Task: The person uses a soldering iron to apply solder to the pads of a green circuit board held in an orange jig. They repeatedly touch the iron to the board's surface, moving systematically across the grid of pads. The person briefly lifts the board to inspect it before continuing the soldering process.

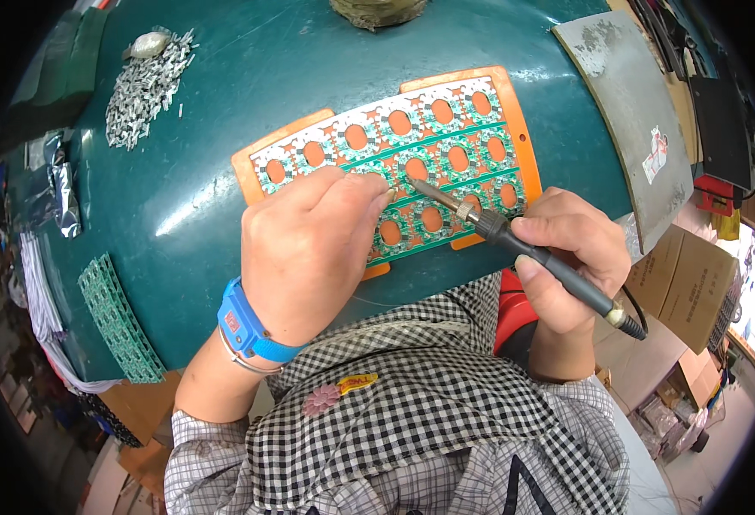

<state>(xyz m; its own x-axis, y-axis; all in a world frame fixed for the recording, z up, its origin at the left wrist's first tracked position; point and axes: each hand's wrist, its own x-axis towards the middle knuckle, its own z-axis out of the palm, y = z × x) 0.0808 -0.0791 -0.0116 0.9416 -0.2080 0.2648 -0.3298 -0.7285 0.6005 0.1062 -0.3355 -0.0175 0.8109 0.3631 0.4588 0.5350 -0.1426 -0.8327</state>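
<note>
In my right hand (pixel 585 249) is a soldering iron (pixel 499 232) with a dark handle, held like a pen. Its metal tip points up and left, down onto a panel of green-and-white circuit boards (pixel 451 136) with round openings. The panel lies in an orange fixture tray (pixel 525 159) on the table. My left hand (pixel 304 236) is closed in a pinch over the panel, its fingertips beside the iron's tip. A thin strand of solder wire (pixel 377 303) trails below this hand; where the fingers grip it is mostly hidden.
Small white-grey parts (pixel 141 99) lie piled on the green table (pixel 197 77) at far left. A green board panel (pixel 120 318) rests near the left edge. A worn grey board (pixel 622 112) lies at right, with cardboard boxes (pixel 686 279) below it. A roundish brownish object (pixel 377 12) stands at the far edge.
</note>
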